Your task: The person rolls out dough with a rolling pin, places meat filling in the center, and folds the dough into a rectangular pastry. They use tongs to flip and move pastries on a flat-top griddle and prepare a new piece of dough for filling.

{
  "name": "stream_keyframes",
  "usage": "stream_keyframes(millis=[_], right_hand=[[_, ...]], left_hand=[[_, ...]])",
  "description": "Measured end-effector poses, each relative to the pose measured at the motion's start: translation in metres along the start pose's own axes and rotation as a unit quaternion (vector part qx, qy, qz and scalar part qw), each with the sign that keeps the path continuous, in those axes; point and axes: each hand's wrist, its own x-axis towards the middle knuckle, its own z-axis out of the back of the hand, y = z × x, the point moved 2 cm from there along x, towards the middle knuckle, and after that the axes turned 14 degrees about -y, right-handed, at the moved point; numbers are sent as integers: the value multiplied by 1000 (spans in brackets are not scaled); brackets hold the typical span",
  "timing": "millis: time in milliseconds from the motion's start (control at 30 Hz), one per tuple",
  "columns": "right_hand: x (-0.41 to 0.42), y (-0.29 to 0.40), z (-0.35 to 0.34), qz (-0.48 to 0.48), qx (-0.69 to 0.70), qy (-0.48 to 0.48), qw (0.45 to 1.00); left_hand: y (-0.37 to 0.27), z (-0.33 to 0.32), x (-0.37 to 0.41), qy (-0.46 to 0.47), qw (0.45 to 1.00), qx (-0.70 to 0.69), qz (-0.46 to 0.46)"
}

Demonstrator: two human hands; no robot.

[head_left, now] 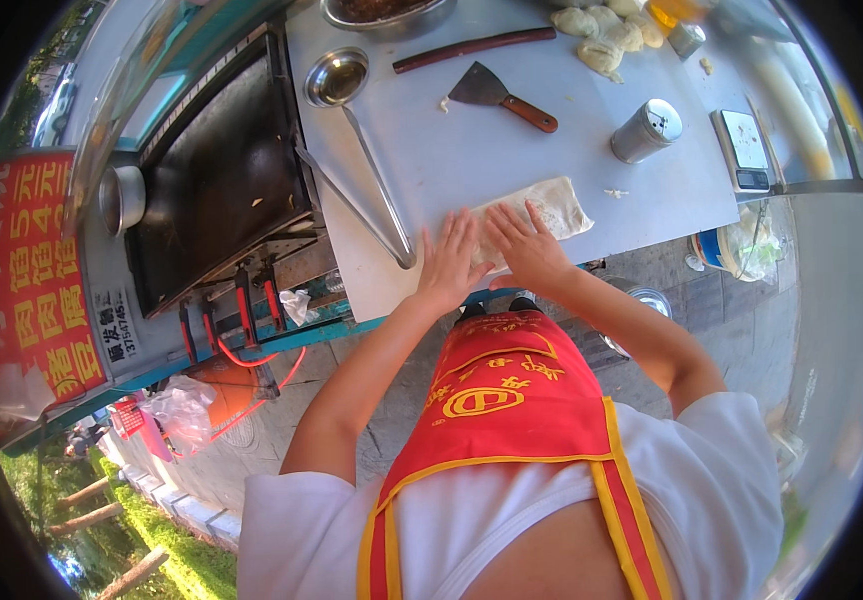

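Observation:
A flat, folded strip of pale dough (pixel 560 206) lies along the near edge of the metal worktop (pixel 401 165). My left hand (pixel 452 259) rests palm down on its left end, fingers spread a little. Close beside it, my right hand (pixel 525 244) presses flat on the middle of the dough, thumb apart. Neither hand grips anything. The dough's right end shows a wrinkled, speckled surface, while its left part is mostly hidden under my hands. Long metal tongs (pixel 375 195) lie just left of my left hand, their arms spread apart.
A scraper (pixel 495 94), a dark rolling pin (pixel 473 49), a steel bowl (pixel 336 77) and a shaker can (pixel 647 131) stand or lie farther back. Dough lumps (pixel 604 37) sit at the back right, near a digital scale (pixel 743 150). At left is a black griddle (pixel 221 172) holding a metal pot (pixel 122 199).

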Motion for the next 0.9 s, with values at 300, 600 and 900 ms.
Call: stream_keyframes(millis=[300, 600, 900], right_hand=[[91, -12, -18, -53, 78, 179, 979], [93, -43, 10, -17, 336, 126, 933], [78, -54, 17, -35, 322, -1, 946]], left_hand=[[2, -27, -11, -110, 838, -360, 394], [-10, -32, 0, -127, 927, -212, 281], [-37, -30, 29, -247, 871, -166, 392]])
